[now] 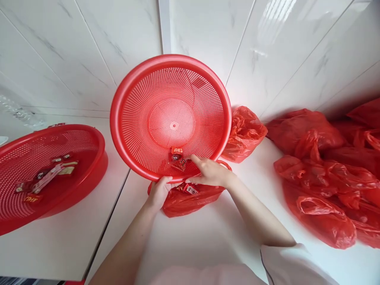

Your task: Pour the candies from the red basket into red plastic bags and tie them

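A round red perforated basket [170, 91] is tilted up on edge toward me, leaning near the tiled wall. My left hand [158, 192] grips its lower rim, thumb on the edge. My right hand [209, 172] reaches into the basket's bottom, fingers bent beside a few small red wrapped candies [178, 158]. Under the rim lies an open red plastic bag [190, 200] with a wrapped candy [190, 189] showing at its mouth.
A second red basket [89, 174] holding several wrapped sweets sits on the white counter at left. A crumpled red bag [245, 134] lies behind the tilted basket, and a heap of red plastic bags [329, 178] fills the right side. White tiled walls meet at a corner behind.
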### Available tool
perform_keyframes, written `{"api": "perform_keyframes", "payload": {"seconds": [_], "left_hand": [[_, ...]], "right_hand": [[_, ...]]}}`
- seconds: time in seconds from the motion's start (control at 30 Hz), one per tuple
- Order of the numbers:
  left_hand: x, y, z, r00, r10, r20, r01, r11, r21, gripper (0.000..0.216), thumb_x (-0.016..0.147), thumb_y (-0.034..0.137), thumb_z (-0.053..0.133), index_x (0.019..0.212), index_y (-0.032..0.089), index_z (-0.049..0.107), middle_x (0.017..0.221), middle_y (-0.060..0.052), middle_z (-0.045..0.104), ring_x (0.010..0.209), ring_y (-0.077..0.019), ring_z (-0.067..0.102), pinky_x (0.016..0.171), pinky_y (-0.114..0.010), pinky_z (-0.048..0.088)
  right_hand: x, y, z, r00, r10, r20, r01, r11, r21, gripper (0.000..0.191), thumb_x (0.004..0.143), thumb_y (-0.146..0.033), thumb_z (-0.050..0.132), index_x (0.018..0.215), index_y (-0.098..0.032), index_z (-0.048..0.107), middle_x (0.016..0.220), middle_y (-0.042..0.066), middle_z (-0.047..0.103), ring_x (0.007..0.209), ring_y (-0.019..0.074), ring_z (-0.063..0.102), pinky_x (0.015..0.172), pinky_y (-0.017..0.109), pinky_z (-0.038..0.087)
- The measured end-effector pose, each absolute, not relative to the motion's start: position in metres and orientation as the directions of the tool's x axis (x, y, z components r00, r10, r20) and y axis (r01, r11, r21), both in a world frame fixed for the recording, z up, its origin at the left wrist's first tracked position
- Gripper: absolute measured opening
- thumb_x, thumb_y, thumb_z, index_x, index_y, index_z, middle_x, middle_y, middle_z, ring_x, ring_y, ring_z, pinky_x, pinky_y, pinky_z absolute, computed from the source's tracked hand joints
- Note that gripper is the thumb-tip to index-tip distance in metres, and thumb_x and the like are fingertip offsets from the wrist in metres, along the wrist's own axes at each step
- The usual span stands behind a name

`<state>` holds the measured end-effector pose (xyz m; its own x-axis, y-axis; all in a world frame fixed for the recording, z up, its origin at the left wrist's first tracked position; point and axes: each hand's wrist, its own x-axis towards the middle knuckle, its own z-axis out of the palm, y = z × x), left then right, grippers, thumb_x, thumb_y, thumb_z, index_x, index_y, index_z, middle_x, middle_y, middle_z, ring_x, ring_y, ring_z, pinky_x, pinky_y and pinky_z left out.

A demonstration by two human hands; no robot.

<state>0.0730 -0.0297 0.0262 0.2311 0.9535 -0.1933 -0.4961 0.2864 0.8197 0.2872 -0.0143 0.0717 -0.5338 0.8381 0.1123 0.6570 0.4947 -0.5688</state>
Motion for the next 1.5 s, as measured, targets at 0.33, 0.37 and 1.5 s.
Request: {"api": "perform_keyframes", "payload": {"seconds": [0.33, 0.37, 1.5], "left_hand": [[0.074, -0.03, 0.028, 0.233, 0.949, -0.214, -0.495, 0.305, 0.814, 0.033, 0.072, 0.017, 0.064, 0.104, 0.016, 0.07, 0.11, -0.008, 0.073, 0.112, -0.0323, 0.065, 0.095, -0.052, 0.054], [0.073, -0.03, 0.028, 0.237, 0.949, -0.208, -0.502, 0.303, 0.81, 0.032, 0.072, 0.017, 0.064, 0.103, 0.015, 0.07, 0.111, -0.008, 0.073, 0.112, -0.032, 0.065, 0.096, -0.052, 0.054], [0.039, -0.008, 0.038, 0.061, 0.993, -0.097, -0.542, 0.114, 0.832, 0.028, 0.077, 0.013, 0.06, 0.102, 0.021, 0.068, 0.112, -0.005, 0.073, 0.12, -0.0286, 0.06, 0.097, -0.05, 0.054]], "right_hand": [[0.274, -0.014, 0.066, -0.622, 0.748, 0.23, 0.537, 0.622, -0.57, 0.044, 0.078, -0.026, 0.076, 0.119, -0.02, 0.06, 0.116, 0.01, 0.063, 0.106, 0.0241, 0.062, 0.088, 0.037, 0.053], [0.273, -0.014, 0.067, -0.624, 0.745, 0.237, 0.505, 0.616, -0.605, 0.039, 0.079, -0.022, 0.075, 0.116, -0.02, 0.062, 0.113, 0.009, 0.064, 0.103, 0.0227, 0.063, 0.087, 0.036, 0.053], [0.316, -0.01, 0.083, -0.536, 0.829, -0.16, 0.625, 0.262, -0.736, 0.021, 0.086, -0.037, 0.064, 0.101, -0.026, 0.072, 0.084, 0.001, 0.074, 0.073, 0.0188, 0.067, 0.064, 0.03, 0.05]]}}
